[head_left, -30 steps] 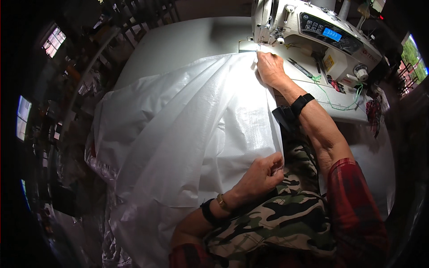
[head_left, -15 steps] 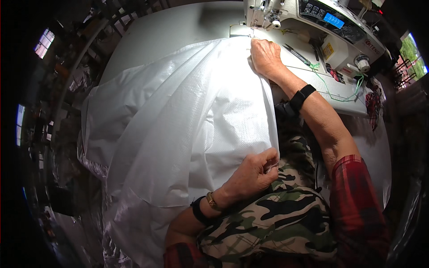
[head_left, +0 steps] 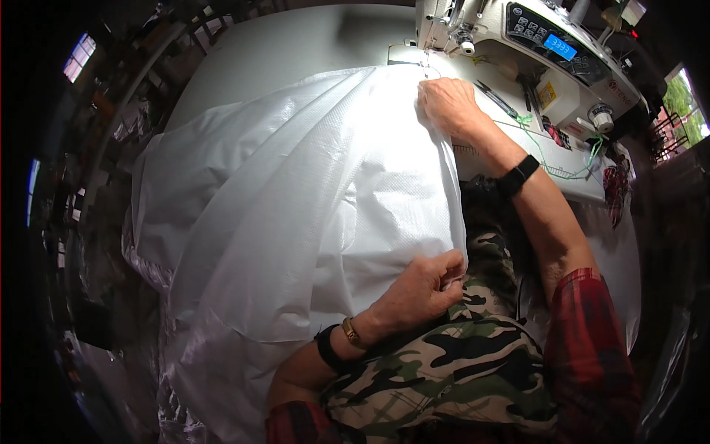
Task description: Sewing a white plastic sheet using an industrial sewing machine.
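Note:
A large white woven plastic sheet (head_left: 296, 200) spreads in folds over the table and down toward my lap. My right hand (head_left: 448, 106) is closed on its right edge, just in front of the needle area of the sewing machine (head_left: 442, 37). Lower down the same edge, my left hand (head_left: 425, 285) pinches the sheet between thumb and fingers. Between the two hands the edge runs nearly straight. The fingertips of my right hand are partly hidden by the hand itself.
On the table right of the needle lie dark-handled thread snips (head_left: 497, 98) and a green thread (head_left: 547, 159). The machine's control panel (head_left: 547, 37) is lit. The pale table (head_left: 296, 44) extends to the left. A plaid cloth scrap (head_left: 616, 189) hangs at its right edge.
My right hand has drawn slightly back from the needle, still on the sheet's edge. My left hand keeps its grip nearly in place. The whole view has shifted a little.

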The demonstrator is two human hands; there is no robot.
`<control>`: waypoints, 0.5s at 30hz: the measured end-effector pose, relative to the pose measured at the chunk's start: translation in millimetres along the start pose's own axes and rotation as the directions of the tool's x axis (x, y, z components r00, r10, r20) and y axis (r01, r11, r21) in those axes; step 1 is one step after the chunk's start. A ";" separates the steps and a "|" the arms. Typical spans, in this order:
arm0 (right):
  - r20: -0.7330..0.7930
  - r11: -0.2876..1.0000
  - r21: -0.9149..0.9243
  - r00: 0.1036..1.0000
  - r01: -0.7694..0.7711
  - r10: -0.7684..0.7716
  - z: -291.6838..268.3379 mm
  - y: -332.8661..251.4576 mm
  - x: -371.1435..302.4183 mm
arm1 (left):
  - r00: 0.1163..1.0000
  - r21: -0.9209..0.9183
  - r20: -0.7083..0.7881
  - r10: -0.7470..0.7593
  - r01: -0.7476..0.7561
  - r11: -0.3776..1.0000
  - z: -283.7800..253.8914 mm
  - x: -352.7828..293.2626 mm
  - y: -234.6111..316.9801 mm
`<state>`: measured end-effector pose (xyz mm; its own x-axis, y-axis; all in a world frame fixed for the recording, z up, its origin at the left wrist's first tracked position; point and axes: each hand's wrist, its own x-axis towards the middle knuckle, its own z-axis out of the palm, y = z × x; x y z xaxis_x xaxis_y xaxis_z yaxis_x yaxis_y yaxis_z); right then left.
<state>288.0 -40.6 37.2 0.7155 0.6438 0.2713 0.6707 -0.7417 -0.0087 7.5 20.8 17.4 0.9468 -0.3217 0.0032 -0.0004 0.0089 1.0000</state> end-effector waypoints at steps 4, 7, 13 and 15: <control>0.104 0.998 0.059 0.994 -0.036 0.030 0.1 -1.5 -2.8 | 1.000 -0.014 0.009 0.004 -0.004 1.000 0.4 0.4 -1.2; 0.099 0.998 0.036 0.994 -0.054 0.050 1.1 -1.3 1.5 | 1.000 -0.007 0.012 0.016 -0.016 1.000 -0.7 1.2 -1.8; 0.048 0.994 0.075 0.996 -0.077 0.073 2.6 -2.1 -5.0 | 0.999 -0.026 0.039 0.023 -0.022 0.999 -3.5 0.7 -3.5; 0.027 0.986 0.058 0.988 -0.153 0.152 3.5 -5.5 -7.4 | 0.999 -0.030 0.032 0.018 -0.017 0.999 -3.8 -0.9 -3.9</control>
<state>279.6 -40.7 31.9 0.8141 0.5285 0.2407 0.5633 -0.8195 -0.1057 7.9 24.6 13.5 0.9359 -0.3515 0.0213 -0.0068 0.0423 0.9991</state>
